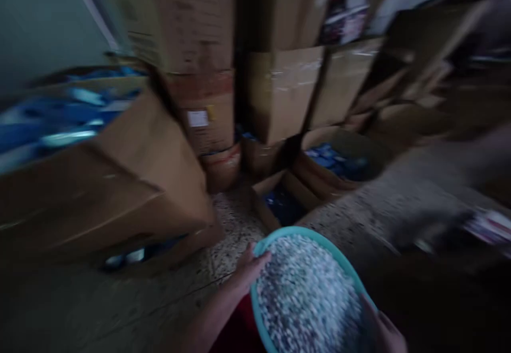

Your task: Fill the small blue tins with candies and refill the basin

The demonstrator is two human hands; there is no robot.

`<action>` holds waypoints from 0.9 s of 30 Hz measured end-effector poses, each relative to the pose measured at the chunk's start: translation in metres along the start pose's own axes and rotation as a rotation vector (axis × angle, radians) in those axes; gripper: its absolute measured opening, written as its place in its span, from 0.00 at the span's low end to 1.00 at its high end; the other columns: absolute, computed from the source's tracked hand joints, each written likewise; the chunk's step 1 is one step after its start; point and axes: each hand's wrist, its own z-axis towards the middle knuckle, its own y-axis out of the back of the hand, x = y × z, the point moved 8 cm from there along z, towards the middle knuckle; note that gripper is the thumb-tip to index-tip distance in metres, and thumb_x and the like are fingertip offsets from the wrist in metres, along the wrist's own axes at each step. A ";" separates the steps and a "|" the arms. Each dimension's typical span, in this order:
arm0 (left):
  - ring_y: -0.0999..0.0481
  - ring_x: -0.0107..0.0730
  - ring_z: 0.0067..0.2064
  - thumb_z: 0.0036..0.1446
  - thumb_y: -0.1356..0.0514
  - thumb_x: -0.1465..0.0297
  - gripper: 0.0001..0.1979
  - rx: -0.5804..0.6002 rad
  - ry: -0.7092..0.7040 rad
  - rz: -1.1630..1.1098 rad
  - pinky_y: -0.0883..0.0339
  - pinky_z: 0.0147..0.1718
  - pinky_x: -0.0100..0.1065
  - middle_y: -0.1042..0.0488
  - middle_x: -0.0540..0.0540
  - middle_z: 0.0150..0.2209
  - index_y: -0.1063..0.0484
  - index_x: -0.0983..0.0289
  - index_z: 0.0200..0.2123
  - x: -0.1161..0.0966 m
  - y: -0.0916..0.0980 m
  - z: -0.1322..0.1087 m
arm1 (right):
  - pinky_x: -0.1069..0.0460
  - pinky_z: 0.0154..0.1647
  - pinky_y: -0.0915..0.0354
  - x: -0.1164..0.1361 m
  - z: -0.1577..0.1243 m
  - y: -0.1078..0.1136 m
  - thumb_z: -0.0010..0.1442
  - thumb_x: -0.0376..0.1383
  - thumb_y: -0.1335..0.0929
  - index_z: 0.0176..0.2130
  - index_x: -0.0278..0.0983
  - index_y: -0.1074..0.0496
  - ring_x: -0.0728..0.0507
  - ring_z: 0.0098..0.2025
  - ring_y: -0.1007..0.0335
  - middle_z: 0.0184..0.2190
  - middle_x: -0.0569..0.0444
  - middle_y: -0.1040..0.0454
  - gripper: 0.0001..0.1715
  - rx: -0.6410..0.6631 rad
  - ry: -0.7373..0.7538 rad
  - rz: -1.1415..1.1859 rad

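A turquoise basin (293, 231) sits low in the head view, filled with many small whitish pieces (307, 289) that blur too much to name. My left hand (251, 268) grips its left rim, thumb over the edge and the other fingers hidden outside. At the lower right, my right hand (381, 326) holds the opposite rim; it is dark and partly cut off by the frame. The basin is off the floor, in front of my body, and its lower edge runs out of view.
On the left stands a large open carton (159, 166) with blue packets (59, 124). Stacked cardboard boxes (199, 23) line the back. Ahead on the speckled floor (235, 225) are a small open box (307, 196) and another carton holding blue pieces (331, 158).
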 end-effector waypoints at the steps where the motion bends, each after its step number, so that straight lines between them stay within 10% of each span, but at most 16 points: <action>1: 0.27 0.46 0.44 0.49 0.41 0.56 0.20 0.020 -0.016 0.006 0.37 0.45 0.40 0.23 0.59 0.40 0.31 0.64 0.41 -0.005 -0.009 0.015 | 0.50 0.25 0.34 -0.002 0.010 0.009 0.44 0.56 0.28 0.32 0.36 0.25 0.39 0.33 0.29 0.30 0.50 0.25 0.28 -0.030 -0.049 0.009; 8: 0.26 0.46 0.45 0.47 0.39 0.54 0.24 0.171 -0.053 0.054 0.37 0.45 0.39 0.23 0.58 0.40 0.30 0.64 0.42 -0.054 -0.087 0.111 | 0.51 0.25 0.36 0.013 0.068 0.022 0.33 0.59 0.27 0.21 0.35 0.29 0.40 0.28 0.32 0.19 0.53 0.30 0.31 -0.160 -0.175 0.130; 17: 0.26 0.44 0.47 0.49 0.38 0.58 0.26 0.387 -0.100 0.149 0.37 0.46 0.37 0.24 0.60 0.43 0.33 0.66 0.48 -0.170 -0.223 0.197 | 0.51 0.24 0.38 0.048 0.158 0.064 0.34 0.58 0.27 0.23 0.34 0.28 0.42 0.26 0.35 0.20 0.53 0.30 0.30 -0.364 -0.236 0.281; 27: 0.25 0.45 0.46 0.45 0.34 0.59 0.24 0.379 -0.104 0.189 0.35 0.46 0.39 0.23 0.59 0.40 0.29 0.67 0.43 -0.283 -0.403 0.303 | 0.52 0.28 0.40 0.099 0.356 0.121 0.34 0.56 0.28 0.24 0.33 0.29 0.45 0.27 0.38 0.20 0.56 0.33 0.30 -0.440 -0.271 0.340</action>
